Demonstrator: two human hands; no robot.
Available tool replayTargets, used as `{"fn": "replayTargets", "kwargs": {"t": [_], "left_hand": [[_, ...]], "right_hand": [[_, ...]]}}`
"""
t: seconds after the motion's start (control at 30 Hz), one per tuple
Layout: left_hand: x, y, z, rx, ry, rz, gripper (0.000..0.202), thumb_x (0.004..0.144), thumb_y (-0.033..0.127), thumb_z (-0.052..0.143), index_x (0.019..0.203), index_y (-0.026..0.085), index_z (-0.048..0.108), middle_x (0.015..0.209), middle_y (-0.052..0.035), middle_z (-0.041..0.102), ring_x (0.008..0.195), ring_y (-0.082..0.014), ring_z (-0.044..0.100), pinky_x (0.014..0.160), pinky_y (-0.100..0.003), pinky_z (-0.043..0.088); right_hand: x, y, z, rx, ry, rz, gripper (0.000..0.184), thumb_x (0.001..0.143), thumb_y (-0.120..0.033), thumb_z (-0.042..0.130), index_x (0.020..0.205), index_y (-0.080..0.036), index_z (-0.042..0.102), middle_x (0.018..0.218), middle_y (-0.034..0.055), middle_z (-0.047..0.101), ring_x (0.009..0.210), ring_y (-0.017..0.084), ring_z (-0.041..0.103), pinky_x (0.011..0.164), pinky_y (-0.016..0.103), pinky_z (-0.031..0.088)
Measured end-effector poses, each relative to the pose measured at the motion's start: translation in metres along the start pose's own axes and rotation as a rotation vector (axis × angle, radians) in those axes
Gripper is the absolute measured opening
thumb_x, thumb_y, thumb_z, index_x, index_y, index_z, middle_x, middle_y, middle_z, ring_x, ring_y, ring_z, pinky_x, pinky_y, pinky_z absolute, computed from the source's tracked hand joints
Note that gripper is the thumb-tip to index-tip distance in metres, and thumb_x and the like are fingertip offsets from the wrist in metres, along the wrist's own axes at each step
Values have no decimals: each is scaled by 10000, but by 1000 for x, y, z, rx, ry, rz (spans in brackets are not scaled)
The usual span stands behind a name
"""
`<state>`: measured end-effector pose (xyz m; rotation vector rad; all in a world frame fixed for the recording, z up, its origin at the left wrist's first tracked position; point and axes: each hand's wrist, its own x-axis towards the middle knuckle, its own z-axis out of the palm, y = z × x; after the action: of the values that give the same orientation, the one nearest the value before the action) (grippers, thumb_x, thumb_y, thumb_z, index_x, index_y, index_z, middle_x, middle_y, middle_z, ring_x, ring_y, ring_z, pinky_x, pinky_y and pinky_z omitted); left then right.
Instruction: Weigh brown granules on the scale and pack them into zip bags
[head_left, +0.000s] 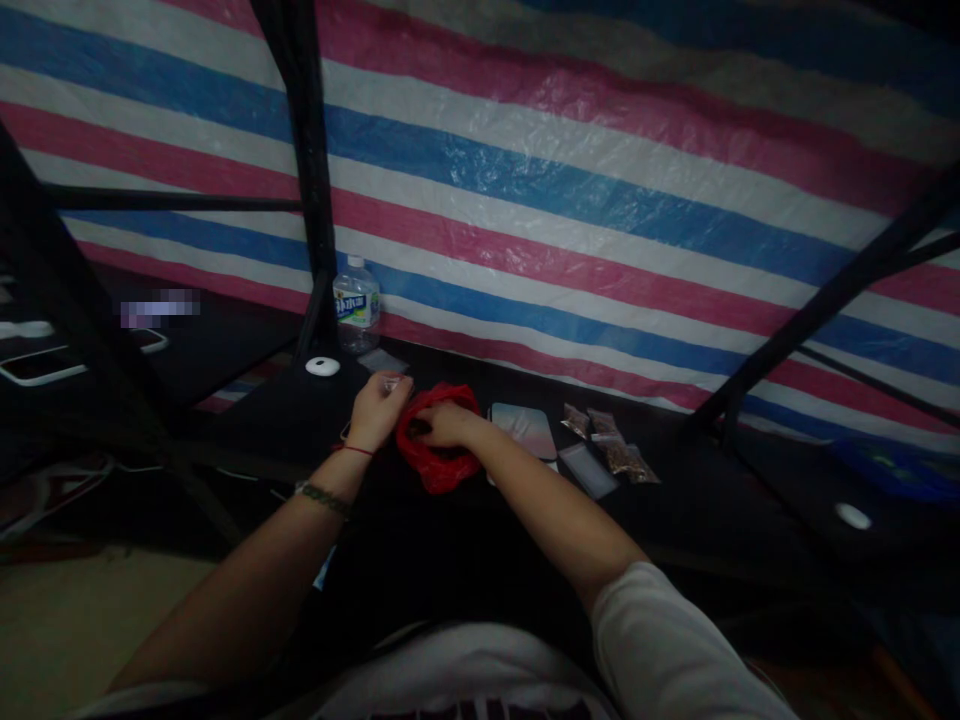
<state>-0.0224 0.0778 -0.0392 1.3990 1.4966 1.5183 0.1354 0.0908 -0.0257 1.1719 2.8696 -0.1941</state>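
Observation:
My left hand (379, 412) is closed, with a small clear plastic bag (391, 383) showing at its fingertips. Just to its right, a red plastic bag (442, 472) stands with its mouth spread. My right hand (448, 425) reaches into that mouth from the right; its fingertips are hidden inside, and what they touch cannot be made out. Flat clear bags (382, 361) lie behind my left hand. Right of the red bag are a pale, flat, rounded-corner device (523, 428), another flat clear bag (589, 470) and several small bags with brown contents (622, 458).
A clear labelled bottle (357, 308) stands at the back, near a black metal post (311, 170). White rounded objects (322, 367) sit on the black tabletop (720, 500). A phone (45, 365) lies far left, a blue item (889, 470) far right. Striped sheeting (540, 200) hangs behind.

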Motion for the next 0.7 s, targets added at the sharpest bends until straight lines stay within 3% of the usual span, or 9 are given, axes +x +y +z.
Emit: {"fn": "replayTargets", "kwargs": {"t": [0.17,0.27,0.33,0.43,0.5,0.53,0.63,0.7], "left_hand": [[9,-1,-18,516,-256,90,399,642,597,661,749,214,627,692,-52,653,635,-227,601,566,-281,383],[10,0,-22,579,-345,75,397,638,588,660,751,211,613,670,-53,665,579,-218,605,519,-274,371],[8,2,-24,579,-413,41,345,634,535,673,730,210,609,616,-45,655,529,-208,596,493,-273,364],[4,4,-28,564,-532,-38,243,616,433,684,695,218,601,526,-24,623,451,-199,566,453,-276,352],[1,4,-28,550,-553,-37,186,586,362,690,667,225,594,503,-13,610,427,-193,551,435,-275,342],[1,4,-27,544,-544,-16,165,572,327,691,654,225,592,509,-12,611,431,-192,553,434,-273,341],[0,6,-22,534,-495,50,150,557,252,675,686,219,605,613,-27,654,532,-202,602,474,-266,375],[-1,11,-17,504,-452,81,215,593,256,651,801,216,619,721,-34,683,630,-208,634,527,-262,413]], "right_hand": [[4,2,0,60,21,-26,310,798,-210,611,1103,-187,661,1036,78,704,930,205,642,816,271,446],[-5,7,-10,54,77,27,233,805,-198,592,1015,-172,690,992,85,700,926,206,632,817,275,444],[-13,12,-20,40,171,156,215,824,-220,563,983,-160,693,988,99,683,924,209,620,821,290,448],[-19,21,-30,-5,371,327,406,792,-232,587,1191,-163,601,1184,134,596,1068,248,555,874,337,442],[-18,27,-33,-1,371,348,561,761,-221,610,1312,-210,504,1298,126,529,1159,270,498,902,368,433],[-16,29,-34,13,319,345,544,757,-208,606,1294,-229,522,1285,112,545,1153,269,504,896,370,436],[-11,35,-38,63,179,351,298,770,-180,566,1048,-218,665,1085,82,656,1009,235,587,838,328,452],[-11,39,-43,83,228,343,248,793,-164,520,990,-193,667,1027,78,673,956,210,602,821,299,448]]}}
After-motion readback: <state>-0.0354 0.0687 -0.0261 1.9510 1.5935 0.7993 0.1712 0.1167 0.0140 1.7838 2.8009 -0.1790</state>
